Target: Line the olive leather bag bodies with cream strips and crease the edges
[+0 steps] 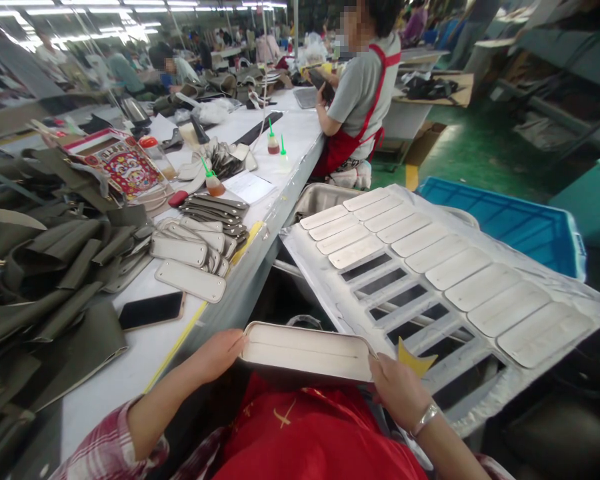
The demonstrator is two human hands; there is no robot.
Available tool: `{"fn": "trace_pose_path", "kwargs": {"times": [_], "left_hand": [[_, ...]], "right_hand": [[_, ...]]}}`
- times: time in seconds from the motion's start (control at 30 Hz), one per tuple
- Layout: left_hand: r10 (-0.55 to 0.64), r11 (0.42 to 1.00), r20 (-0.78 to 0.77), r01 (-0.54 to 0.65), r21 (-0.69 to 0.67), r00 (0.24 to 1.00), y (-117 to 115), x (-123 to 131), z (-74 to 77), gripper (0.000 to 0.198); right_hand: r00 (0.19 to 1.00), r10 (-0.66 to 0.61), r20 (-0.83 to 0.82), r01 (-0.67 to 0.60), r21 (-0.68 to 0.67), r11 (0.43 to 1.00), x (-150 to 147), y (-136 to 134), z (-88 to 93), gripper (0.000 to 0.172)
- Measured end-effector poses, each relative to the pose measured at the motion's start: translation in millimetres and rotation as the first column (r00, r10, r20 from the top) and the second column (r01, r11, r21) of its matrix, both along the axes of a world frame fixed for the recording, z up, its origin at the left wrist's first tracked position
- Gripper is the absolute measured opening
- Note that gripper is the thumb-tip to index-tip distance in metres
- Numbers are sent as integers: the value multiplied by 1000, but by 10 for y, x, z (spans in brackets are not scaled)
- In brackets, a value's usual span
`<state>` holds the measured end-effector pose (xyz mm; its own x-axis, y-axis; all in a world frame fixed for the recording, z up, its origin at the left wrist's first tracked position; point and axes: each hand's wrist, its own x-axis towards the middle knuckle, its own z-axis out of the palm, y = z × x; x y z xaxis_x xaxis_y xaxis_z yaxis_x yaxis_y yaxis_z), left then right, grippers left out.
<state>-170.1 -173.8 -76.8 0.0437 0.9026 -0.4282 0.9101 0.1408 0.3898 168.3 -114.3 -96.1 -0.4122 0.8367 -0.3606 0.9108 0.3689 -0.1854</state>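
A long cream panel [307, 351] with rounded corners and a dark raised edge is stretched between my two hands, above my red apron. A thin line runs along its middle. My left hand [227, 352] grips its left end, fingers closed around the edge. At its right end, my right hand [399, 390] is closed on the corner, with some fingers hidden behind it. To the right of it lies a pale slotted rack [325, 293] bearing several cream strips [483, 287]. More cream strips [190, 279] lie in a loose pile on the table to the left.
On the white table [95, 400] are a phone [153, 310], dark green leather pieces [45, 320], dark strips [215, 210] and a glue bottle [213, 183]. A co-worker [365, 87] sits beyond. A blue crate [500, 220] stands behind the rack.
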Motion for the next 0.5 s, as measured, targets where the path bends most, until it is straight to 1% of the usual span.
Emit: {"fn": "trace_pose_path", "kwargs": {"times": [0.1,0.17,0.23,0.3,0.4,0.5], "left_hand": [[-16,1000,-45,17,3,999,-15,16,-16,37],[-23,1000,-69,23,1,997,-38,28,-22,36],[-11,1000,-37,10,-15,999,-58,32,-17,34],[11,999,22,-10,-38,1000,-69,26,-6,32],[46,997,80,-41,-71,996,-62,11,8,31],[90,994,123,-81,-80,988,-43,-2,-2,31]], "right_hand": [[997,67,35,-66,-41,997,-3,-20,16,33],[985,142,94,-140,-28,990,3,-19,32,30],[959,234,157,-236,-7,972,15,-10,50,27],[934,292,203,-297,-7,955,24,5,71,26],[936,286,206,-286,-32,958,13,26,100,25],[961,193,200,-185,-57,981,-27,34,118,28]]}}
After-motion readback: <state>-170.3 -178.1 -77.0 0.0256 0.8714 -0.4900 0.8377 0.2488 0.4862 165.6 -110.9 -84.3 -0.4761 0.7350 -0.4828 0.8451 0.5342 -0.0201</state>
